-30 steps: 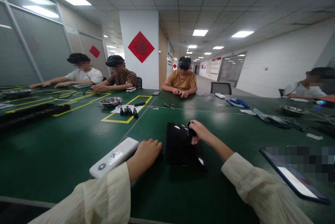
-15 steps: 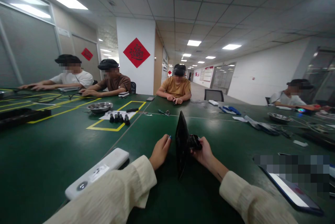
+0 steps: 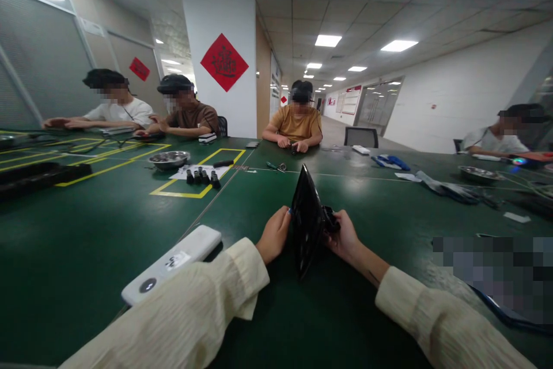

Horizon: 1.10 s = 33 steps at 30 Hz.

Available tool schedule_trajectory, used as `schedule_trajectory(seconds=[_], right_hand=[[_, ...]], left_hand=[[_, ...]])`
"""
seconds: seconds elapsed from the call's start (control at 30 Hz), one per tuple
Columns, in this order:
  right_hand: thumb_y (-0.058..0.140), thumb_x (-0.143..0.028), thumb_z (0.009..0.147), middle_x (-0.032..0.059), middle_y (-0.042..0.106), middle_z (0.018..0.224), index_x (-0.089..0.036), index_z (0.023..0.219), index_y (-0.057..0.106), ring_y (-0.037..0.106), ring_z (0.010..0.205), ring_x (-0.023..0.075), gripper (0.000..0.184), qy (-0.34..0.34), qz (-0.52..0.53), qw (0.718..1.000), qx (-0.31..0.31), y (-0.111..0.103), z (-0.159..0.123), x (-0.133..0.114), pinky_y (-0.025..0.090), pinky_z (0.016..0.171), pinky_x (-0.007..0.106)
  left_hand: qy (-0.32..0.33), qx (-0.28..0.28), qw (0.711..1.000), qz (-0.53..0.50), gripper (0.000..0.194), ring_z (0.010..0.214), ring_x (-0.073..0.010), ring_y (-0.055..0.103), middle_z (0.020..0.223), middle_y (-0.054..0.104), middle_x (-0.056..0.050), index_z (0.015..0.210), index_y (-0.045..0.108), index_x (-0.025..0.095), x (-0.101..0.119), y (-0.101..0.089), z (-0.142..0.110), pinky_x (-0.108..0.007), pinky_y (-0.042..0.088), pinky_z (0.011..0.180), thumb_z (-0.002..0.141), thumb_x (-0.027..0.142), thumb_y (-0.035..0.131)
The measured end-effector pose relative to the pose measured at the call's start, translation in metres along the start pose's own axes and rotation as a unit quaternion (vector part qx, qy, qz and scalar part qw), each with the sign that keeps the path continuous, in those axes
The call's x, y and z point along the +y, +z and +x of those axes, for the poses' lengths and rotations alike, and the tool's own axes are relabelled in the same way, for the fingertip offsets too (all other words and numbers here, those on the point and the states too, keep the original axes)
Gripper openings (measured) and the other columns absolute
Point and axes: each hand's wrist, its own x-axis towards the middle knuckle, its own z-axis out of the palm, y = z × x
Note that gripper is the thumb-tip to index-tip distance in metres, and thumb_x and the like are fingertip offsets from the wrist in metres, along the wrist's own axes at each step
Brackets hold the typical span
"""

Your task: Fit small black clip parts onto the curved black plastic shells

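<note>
My right hand (image 3: 345, 236) is closed around the black mount (image 3: 330, 219) on the back of a thin, glossy black panel (image 3: 307, 231). The panel stands upright, seen nearly edge-on, above the green table. Close against its left face is my left hand (image 3: 275, 234), thumb and fingers pinched together. A tiny blue spot shows at those fingertips; what it belongs to is too small to make out. Whether the left fingertips touch the panel I cannot tell. Left of my left forearm lies a long white device (image 3: 175, 265) with a round dark button and a label.
Several black cylindrical parts (image 3: 203, 178) stand on white paper beside a metal bowl (image 3: 168, 160). Green-handled pliers (image 3: 276, 167) lie farther ahead. Gloves (image 3: 444, 187) and a blurred-out flat device (image 3: 505, 282) are on the right. Several people sit around the green table (image 3: 242, 323).
My left hand has moved right, up to the panel. The panel has turned slightly, showing more of its left face. My view has tipped downward.
</note>
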Motion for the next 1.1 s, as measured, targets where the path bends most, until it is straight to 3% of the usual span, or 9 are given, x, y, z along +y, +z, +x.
schedule_trajectory(seconds=[0.1,0.3,0.53,0.63,0.87,1.1], right_hand=[[0.029,-0.031,0.079,-0.0009,0.053,0.048,-0.019,0.092,0.052,0.038,0.026,0.0102,0.029,0.005,-0.013,1.000,-0.004,0.001,-0.001,0.003,0.017,0.025,0.014],[0.026,-0.033,0.082,-0.0011,0.053,0.048,-0.020,0.100,0.050,0.039,0.027,0.0115,0.033,-0.001,-0.053,0.998,-0.030,-0.001,0.000,0.005,0.017,0.026,0.015],[0.023,-0.034,0.085,-0.0010,0.056,0.051,-0.021,0.101,0.048,0.039,0.025,0.0115,0.033,-0.003,-0.091,0.996,-0.022,0.001,-0.002,0.004,0.017,0.025,0.016],[0.024,-0.034,0.084,-0.0014,0.054,0.049,-0.019,0.099,0.049,0.036,0.025,0.0105,0.033,-0.012,-0.092,0.995,-0.033,0.000,0.000,0.005,0.020,0.026,0.016],[0.029,-0.036,0.078,-0.0077,0.036,0.036,-0.019,0.088,0.051,0.026,0.024,0.0098,0.030,-0.003,-0.095,0.993,-0.066,-0.005,0.003,0.006,0.019,0.027,0.017],[0.026,-0.042,0.077,-0.0064,0.030,0.030,-0.018,0.078,0.055,0.034,0.024,0.0134,0.037,0.006,-0.168,0.984,-0.064,-0.009,0.005,0.011,0.021,0.027,0.019]], left_hand=[[-0.007,-0.037,0.999,0.032,0.033,0.075,-0.0172,0.050,0.076,0.053,-0.003,0.074,0.042,0.021,0.003,0.001,0.000,-0.031,0.042,0.075,0.093,0.040,0.024],[-0.038,-0.042,0.989,0.137,0.032,0.079,-0.0198,0.053,0.078,0.055,-0.005,0.073,0.043,0.021,0.005,0.000,-0.003,-0.035,0.042,0.081,0.092,0.037,0.024],[-0.054,-0.045,0.997,0.024,0.029,0.081,-0.0174,0.054,0.082,0.058,-0.004,0.075,0.045,0.020,0.006,-0.001,-0.003,-0.029,0.044,0.077,0.092,0.036,0.028],[-0.056,-0.043,0.997,0.023,0.031,0.083,-0.0181,0.056,0.084,0.060,-0.005,0.075,0.049,0.019,0.007,-0.003,-0.003,-0.030,0.044,0.078,0.092,0.035,0.029],[-0.012,-0.052,0.989,0.139,0.037,0.087,-0.0202,0.057,0.086,0.063,-0.007,0.079,0.056,0.018,0.007,-0.006,-0.001,-0.031,0.044,0.082,0.094,0.032,0.026],[0.002,-0.035,0.964,0.263,0.046,0.085,-0.0215,0.059,0.086,0.065,-0.010,0.082,0.060,0.016,0.015,-0.006,-0.006,-0.032,0.042,0.081,0.095,0.032,0.019]])
